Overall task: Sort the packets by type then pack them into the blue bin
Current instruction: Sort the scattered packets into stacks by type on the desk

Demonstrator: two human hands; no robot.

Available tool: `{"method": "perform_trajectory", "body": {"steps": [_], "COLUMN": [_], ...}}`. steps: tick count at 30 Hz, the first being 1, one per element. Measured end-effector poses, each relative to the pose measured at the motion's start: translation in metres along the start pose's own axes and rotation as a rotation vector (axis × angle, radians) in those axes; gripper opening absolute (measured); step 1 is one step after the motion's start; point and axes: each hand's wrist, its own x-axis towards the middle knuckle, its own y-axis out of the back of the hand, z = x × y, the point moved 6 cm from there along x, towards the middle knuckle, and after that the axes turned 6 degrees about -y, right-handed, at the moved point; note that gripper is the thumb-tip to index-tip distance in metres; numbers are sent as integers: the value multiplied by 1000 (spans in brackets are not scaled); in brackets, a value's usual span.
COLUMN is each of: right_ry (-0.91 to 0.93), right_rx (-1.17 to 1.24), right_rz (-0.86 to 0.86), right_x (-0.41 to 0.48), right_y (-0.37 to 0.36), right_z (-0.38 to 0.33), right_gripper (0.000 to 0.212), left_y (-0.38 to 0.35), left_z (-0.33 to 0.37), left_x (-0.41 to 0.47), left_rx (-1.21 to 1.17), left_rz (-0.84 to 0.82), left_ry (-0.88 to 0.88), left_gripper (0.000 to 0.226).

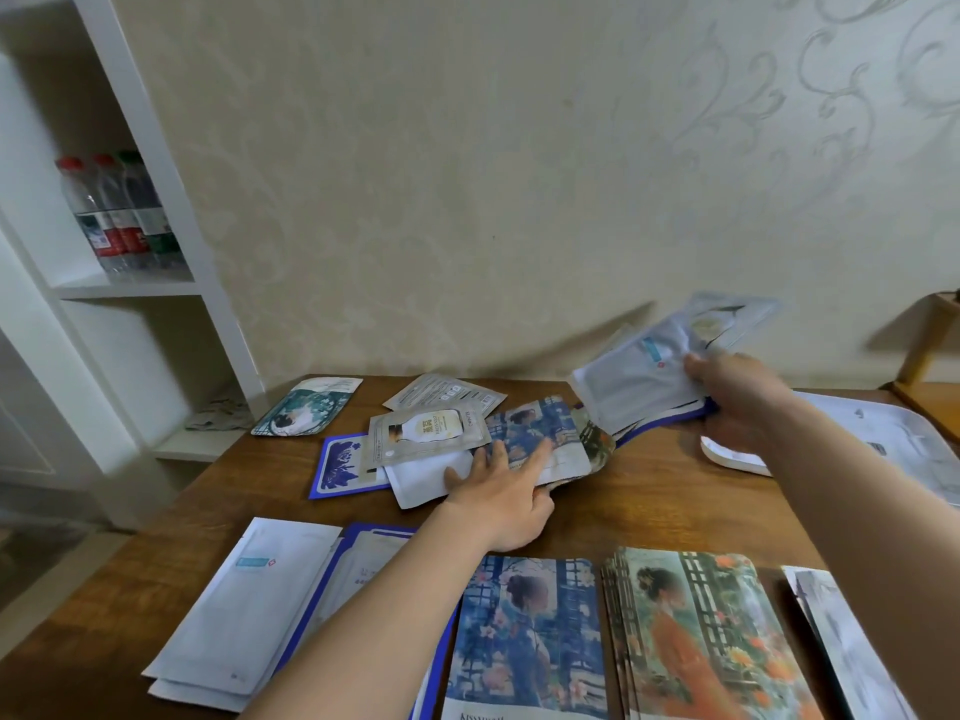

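Loose pile (447, 449) of unsorted packets sits mid-table, beyond the sorted row. Your left hand (498, 491) lies on it, fingers (537, 452) straight and spread, pressing a blue-lattice packet (540, 423) at the pile's right side. Can't tell if the thumb is under its edge. Your right hand (737, 397) is raised at far right, clamped on a fanned bundle of packets (634, 381): white one in front, grey one behind, blue-edged one below. Hands are well apart.

Near row, left to right:
- white packet stack (244, 605)
- blue-bordered stack (363, 558)
- blue-dress portrait packet (524, 636)
- orange-dress portrait stack (696, 631)
- grey-white stack (841, 641), cut off by the frame

In the pile, a beige bottle-print packet (426, 431) is on top, with a blue floral-bordered packet (337, 465) under it at left. A teal packet (306, 405) lies alone at far left.

Everything is on a wooden table (649, 501). A white tray (893, 433) sits at the right edge, behind your right forearm. The white shelf (130, 288) left of the table holds water bottles (119, 215).
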Motion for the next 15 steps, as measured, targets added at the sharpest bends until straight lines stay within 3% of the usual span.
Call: {"method": "perform_trajectory", "body": {"steps": [4,7,11,13,15], "right_ry": [61,85,101,87,60], "right_rx": [43,95,192,224,251], "right_rz": [-48,-129,-262,-321,-378], "right_x": [-10,-19,-36,-48,-61], "right_y": [18,24,18,12,8], "right_z": [-16,-21,-24,-23,-19], "right_gripper": [20,18,26,30,27], "left_y": [0,16,43,43,40], "left_z": [0,8,31,49,63], "left_x": [-1,-6,-17,-24,-30], "left_rx": [38,-141,-866,-1332,-1765], "left_rz": [-32,86,402,414,375], "left_ry": [19,-8,-101,-133,-133], "left_gripper": [82,88,69,46,44]}}
